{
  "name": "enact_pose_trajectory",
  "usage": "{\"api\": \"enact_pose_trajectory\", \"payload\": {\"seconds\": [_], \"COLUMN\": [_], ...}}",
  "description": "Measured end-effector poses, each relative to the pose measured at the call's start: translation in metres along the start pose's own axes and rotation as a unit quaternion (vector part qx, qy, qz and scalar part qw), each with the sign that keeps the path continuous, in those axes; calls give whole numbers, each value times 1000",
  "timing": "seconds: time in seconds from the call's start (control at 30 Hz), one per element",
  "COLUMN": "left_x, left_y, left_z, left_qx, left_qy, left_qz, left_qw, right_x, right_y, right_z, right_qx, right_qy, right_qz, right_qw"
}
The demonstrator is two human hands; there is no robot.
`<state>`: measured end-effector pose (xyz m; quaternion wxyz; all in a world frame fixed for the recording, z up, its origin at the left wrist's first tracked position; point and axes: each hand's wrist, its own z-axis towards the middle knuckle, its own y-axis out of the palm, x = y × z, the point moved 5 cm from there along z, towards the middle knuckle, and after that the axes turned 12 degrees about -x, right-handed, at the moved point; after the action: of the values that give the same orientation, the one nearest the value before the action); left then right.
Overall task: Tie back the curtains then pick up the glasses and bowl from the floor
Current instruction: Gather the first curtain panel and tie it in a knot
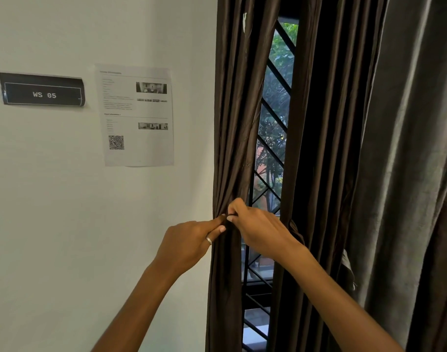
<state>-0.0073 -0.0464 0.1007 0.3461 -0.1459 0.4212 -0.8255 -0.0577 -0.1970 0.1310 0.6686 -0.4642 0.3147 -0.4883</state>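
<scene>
Head view shows the left hand [189, 243] and the right hand [258, 231] meeting at the left curtain [233, 123], which hangs bunched beside the white wall [64, 199]. Fingers [221, 222] of both hands are pinched shut on a thin dark tie [230, 216] at the front of the gathered cloth. Behind it is a window [273, 123] with black bars, a second curtain [331, 148] hangs to the right, and a paper [137, 115] and a sign [43, 91] are stuck on the wall.

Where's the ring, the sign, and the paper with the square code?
ring [209, 240]: head view, on the silver band.
sign [43, 94]: head view, on its white lettering.
paper [137, 115]: head view, on the sheet's middle.
</scene>
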Motion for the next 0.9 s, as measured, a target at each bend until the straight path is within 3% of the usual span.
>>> {"api": "enact_pose_trajectory", "payload": {"seconds": [0.23, 0.4, 0.67, 0.8, 0.9], "left_x": [24, 43, 65, 64, 64], "left_y": [4, 14, 4, 2, -3], "left_z": [-14, -17, 7, 21, 31], "left_qx": [142, 142, 42, -16, -103], "left_qy": [124, 164, 197, 155, 110], "left_qz": [160, 241, 213, 147, 102], "left_qw": [969, 946, 956, 977, 983], "right_x": [13, 20, 33, 32, 30], "right_y": [3, -4, -6, -7, -8], "right_z": [7, 8, 3, 1, -1], "right_qx": [-4, -23, -5, -14, -21], "right_qy": [17, 31, 58, 54, 39], "right_qz": [157, 226, 232, 239, 246], "right_qw": [987, 973, 971, 969, 968]}}
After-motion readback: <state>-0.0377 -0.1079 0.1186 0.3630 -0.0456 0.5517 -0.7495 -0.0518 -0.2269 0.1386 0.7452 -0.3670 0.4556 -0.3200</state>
